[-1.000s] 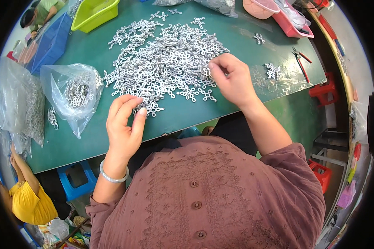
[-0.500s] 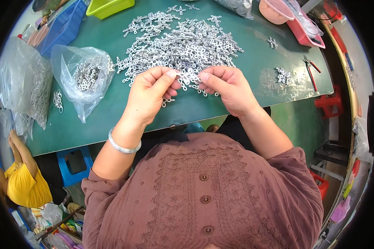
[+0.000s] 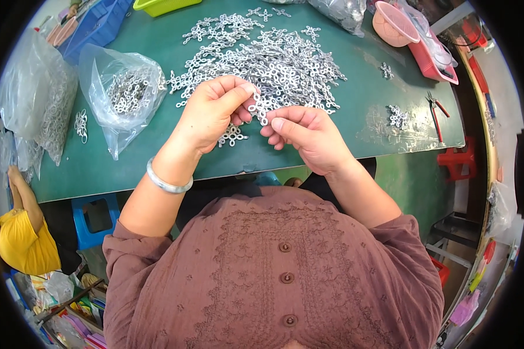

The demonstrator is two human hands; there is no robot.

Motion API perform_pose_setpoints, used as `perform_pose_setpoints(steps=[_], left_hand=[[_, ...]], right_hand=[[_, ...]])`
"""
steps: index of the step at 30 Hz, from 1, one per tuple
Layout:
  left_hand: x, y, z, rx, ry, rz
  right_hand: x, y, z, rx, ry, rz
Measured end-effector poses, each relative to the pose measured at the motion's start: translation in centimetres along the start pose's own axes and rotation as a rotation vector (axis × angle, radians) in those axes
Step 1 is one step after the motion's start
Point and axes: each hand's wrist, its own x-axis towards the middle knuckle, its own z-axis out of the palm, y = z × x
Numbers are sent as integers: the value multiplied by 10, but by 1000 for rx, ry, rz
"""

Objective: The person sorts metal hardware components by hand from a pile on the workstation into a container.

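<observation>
Between both hands I hold a small silver cross-shaped metal piece with looped ends (image 3: pixel 261 108). My left hand (image 3: pixel 215 110) pinches its upper end between thumb and fingertips. My right hand (image 3: pixel 308 136) grips its lower end the same way, thumb on top. Behind the hands spreads a heap of similar looped metal pieces (image 3: pixel 297 64). A few more pieces (image 3: pixel 232 136) lie just below my left fingers, near the table's front edge. Whether the held item is one piece or two linked together, I cannot make out.
On the green table (image 3: pixel 174 142), a clear plastic bag (image 3: pixel 113 128) with metal pieces stands at left, beside fuller bags (image 3: pixel 58 110). Red-handled pliers (image 3: pixel 436 119) and a small cluster (image 3: pixel 397 116) lie at right. Pink baskets (image 3: pixel 393 26) stand far right. A person in yellow (image 3: pixel 20 241) sits at left.
The held piece has turned from roughly level to upright: my left hand moved up and my right hand down and slightly left. The whole view has shifted a little.
</observation>
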Motion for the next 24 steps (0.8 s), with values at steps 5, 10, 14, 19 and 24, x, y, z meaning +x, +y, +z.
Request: perform_pose_setpoints(steps=[5,10,14,19,24], left_hand=[[0,-1,3,-17,-15,2],[-4,-1,5,-54,-18,-1],[-7,-3,6,-5,-23,88],[-10,-4,4,29,2,118],[-11,-11,2,-105,-26,128]], right_hand=[[-1,1,4,18,25,21],[-1,3,5,22,41,2],[-1,4,5,-151,111,-88],[-2,5,4,-270,169,-174],[1,10,2,-121,155,-331]])
